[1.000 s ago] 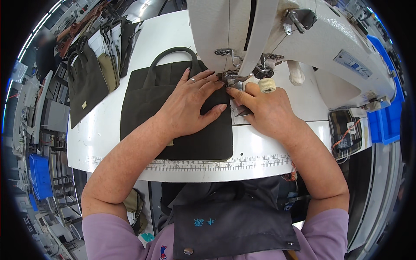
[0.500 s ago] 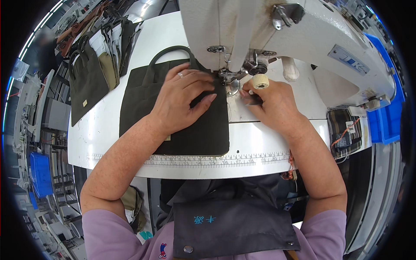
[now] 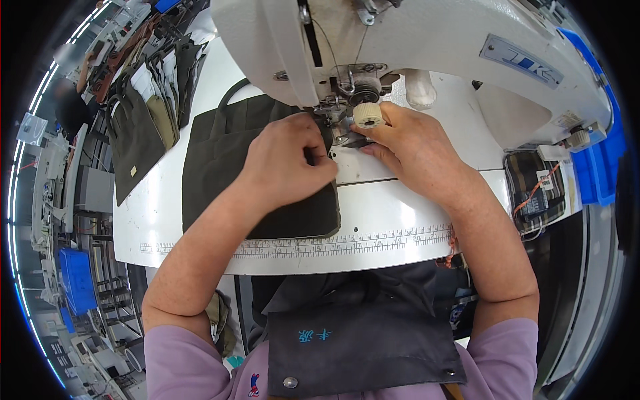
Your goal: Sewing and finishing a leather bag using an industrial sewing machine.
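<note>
A dark olive fabric bag (image 3: 220,177) with a loop handle lies flat on the white sewing table, its right edge close to the presser foot (image 3: 328,115) of the sewing machine. Over the bag's upper right part, my left hand (image 3: 287,157) is closed, fingers curled toward the thumb; anything pinched in it is hidden. My right hand (image 3: 417,143) reaches in beside the needle area, closed on a small dark pointed tool (image 3: 357,141) that looks like thread snips, largely covered by the fingers. A cream knob (image 3: 368,115) on the machine hangs just above those fingers.
The white machine head (image 3: 427,40) fills the upper right. More dark bags (image 3: 137,127) lean in a stack at the left. A printed ruler (image 3: 320,247) runs along the table's front edge. A plaid pouch (image 3: 533,187) and a blue bin (image 3: 593,173) are at right.
My left hand's spread fingers have curled closed. My right hand has moved left toward the presser foot with the dark tool. The view has shifted slightly.
</note>
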{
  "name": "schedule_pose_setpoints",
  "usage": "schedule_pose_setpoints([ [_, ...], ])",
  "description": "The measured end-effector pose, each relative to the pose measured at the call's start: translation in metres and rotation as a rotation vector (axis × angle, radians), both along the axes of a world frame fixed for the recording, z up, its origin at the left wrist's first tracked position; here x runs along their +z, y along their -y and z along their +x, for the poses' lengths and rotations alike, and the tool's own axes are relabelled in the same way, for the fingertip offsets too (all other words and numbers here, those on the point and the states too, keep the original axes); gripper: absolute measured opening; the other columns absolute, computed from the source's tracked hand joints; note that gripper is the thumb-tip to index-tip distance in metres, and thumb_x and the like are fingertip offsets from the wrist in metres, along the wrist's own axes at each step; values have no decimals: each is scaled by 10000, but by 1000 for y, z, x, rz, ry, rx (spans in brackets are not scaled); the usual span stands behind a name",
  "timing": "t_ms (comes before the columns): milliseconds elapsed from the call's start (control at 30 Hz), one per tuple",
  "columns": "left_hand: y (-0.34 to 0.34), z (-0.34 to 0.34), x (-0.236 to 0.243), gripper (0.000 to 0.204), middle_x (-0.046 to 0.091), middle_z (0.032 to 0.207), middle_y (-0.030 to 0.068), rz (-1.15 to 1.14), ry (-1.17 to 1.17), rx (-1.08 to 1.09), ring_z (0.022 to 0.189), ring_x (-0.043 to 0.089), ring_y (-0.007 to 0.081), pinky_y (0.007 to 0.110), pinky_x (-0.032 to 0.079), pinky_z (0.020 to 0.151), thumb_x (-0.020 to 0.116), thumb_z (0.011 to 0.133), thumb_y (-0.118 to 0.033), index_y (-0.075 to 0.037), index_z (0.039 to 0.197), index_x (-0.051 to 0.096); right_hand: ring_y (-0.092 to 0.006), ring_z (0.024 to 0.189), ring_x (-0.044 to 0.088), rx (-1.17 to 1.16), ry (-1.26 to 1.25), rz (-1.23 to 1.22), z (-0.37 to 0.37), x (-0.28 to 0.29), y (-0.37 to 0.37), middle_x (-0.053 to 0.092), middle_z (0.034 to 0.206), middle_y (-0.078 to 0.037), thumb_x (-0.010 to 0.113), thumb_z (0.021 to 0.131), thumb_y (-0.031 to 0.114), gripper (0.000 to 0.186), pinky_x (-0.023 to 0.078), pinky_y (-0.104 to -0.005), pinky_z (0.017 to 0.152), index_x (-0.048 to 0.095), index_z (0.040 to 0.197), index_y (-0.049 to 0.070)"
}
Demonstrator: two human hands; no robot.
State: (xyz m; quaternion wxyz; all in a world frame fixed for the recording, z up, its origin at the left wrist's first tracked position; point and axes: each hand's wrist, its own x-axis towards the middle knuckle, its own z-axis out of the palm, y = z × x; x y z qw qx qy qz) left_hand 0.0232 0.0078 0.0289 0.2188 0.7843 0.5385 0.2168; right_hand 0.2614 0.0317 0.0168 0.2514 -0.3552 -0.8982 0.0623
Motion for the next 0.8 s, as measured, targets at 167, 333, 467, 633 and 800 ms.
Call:
schedule_pose_setpoints([
  [167,0,-21,2,81,600,1081,36,-227,331,-108,875,551,80,242,439,737,673,855,-3,34,786,651,-267,828,688,11,-1,44,-2,0,1,673,905,-48,755,864,220,203,549,-418,699,773,1025,97],
  [333,4,-18,0,109,617,1078,43,-208,341,-111,873,557,88,237,438,740,677,889,-23,40,805,648,-230,761,680,66,-140,126,-12,-3,5,663,812,1,753,845,241,145,534,-386,633,791,936,134],
  [467,2,-21,1,116,617,1069,49,-179,298,-142,872,558,94,248,444,743,669,906,-35,45,824,647,-218,764,678,87,-139,132,-18,-8,3,664,815,0,756,836,246,149,533,-387,617,786,931,134],
  [633,2,-24,-3,83,615,1060,73,-112,330,-189,919,564,143,282,454,824,639,919,-18,41,872,606,-225,790,684,75,-41,257,-25,-8,4,666,818,-14,705,786,183,141,541,-383,616,779,894,132],
  [800,2,-25,-8,86,639,1035,96,-61,365,-195,920,606,191,308,480,832,641,920,-30,43,879,620,-235,786,684,66,34,280,-24,1,7,664,808,-34,677,739,153,174,546,-381,621,772,881,119],
])
